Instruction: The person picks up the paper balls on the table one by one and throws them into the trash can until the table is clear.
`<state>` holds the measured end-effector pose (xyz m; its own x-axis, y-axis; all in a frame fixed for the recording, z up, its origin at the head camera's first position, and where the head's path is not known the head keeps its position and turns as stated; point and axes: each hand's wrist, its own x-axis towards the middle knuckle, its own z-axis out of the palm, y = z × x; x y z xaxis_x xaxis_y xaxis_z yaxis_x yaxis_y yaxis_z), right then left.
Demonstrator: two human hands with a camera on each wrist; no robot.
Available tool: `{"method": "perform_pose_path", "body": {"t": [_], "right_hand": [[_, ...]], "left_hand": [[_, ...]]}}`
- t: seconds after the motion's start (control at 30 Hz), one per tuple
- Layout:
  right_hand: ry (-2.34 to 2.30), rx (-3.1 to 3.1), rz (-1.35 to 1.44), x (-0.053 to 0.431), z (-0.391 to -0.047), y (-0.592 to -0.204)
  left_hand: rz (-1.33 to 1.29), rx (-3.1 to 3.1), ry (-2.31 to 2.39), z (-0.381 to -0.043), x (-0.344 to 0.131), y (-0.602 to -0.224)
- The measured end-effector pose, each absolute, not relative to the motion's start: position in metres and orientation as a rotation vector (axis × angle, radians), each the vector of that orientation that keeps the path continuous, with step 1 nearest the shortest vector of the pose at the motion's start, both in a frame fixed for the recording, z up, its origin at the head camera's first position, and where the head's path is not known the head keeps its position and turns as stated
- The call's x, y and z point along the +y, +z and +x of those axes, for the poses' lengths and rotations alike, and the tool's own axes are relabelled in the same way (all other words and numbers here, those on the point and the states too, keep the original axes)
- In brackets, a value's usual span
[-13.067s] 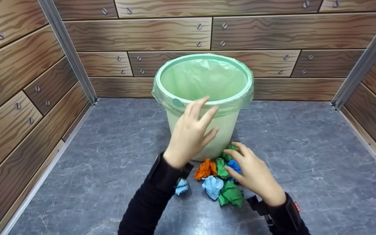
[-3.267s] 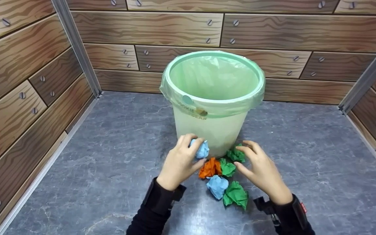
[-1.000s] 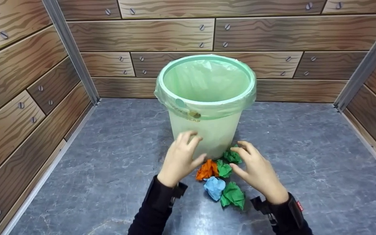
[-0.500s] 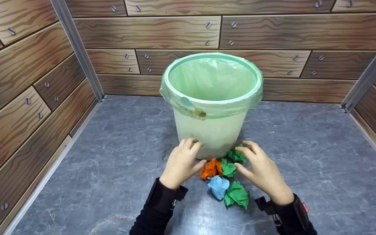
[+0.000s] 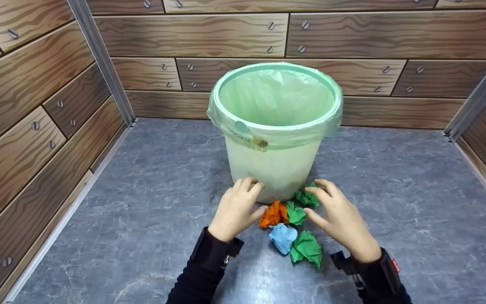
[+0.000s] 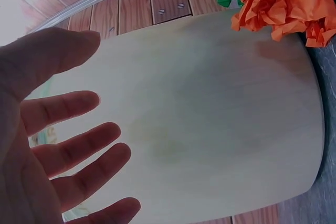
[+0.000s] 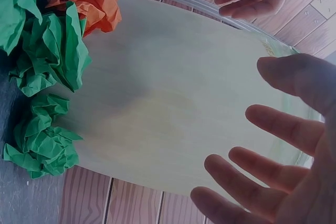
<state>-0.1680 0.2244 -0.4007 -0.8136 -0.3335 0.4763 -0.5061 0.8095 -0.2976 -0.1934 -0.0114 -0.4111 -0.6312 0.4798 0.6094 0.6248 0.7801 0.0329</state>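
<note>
My left hand (image 5: 234, 209) hovers in front of the trash bin (image 5: 272, 169), fingers spread and slightly bent, nothing in them. An orange crumpled paper ball (image 5: 274, 214) lies just right of its thumb. My right hand (image 5: 340, 215), likewise bare and loosely spread, is held beside three green paper balls: one by the bin's base (image 5: 307, 196), one in the middle (image 5: 295, 213) and one nearer the front (image 5: 306, 248). A light blue paper ball (image 5: 283, 238) rests between the orange and front green ones. Both wrist views show gaps between fingers and paper.
A pale green liner bag (image 5: 276, 95) is folded over the bin's rim; the bin's bottom is out of sight. Wood-patterned walls (image 5: 209, 36) enclose the grey marbled floor (image 5: 150, 219) at the back and sides.
A dark blue ball and a second light blue ball have gone from the floor since the oldest frame. My left hand held a light blue ball 3.3 seconds ago. Lately, both hands barely move.
</note>
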Motion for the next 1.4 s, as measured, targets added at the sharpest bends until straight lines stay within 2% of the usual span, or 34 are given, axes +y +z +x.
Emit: {"method": "perform_pose_path", "body": {"t": [0.27, 0.87, 1.4], "right_hand": [[0.545, -2.613, 0.675, 0.218, -0.170, -0.408], [0.425, -2.693, 0.984, 0.185, -0.170, -0.439], [0.341, -2.713, 1.075, 0.175, -0.175, -0.461]], "left_hand": [[-0.827, -2.378, -0.317, -0.193, -0.013, -0.413], [-0.827, -2.400, -0.284, -0.192, -0.014, -0.411], [-0.822, -2.418, -0.295, -0.191, -0.014, -0.411]]}}
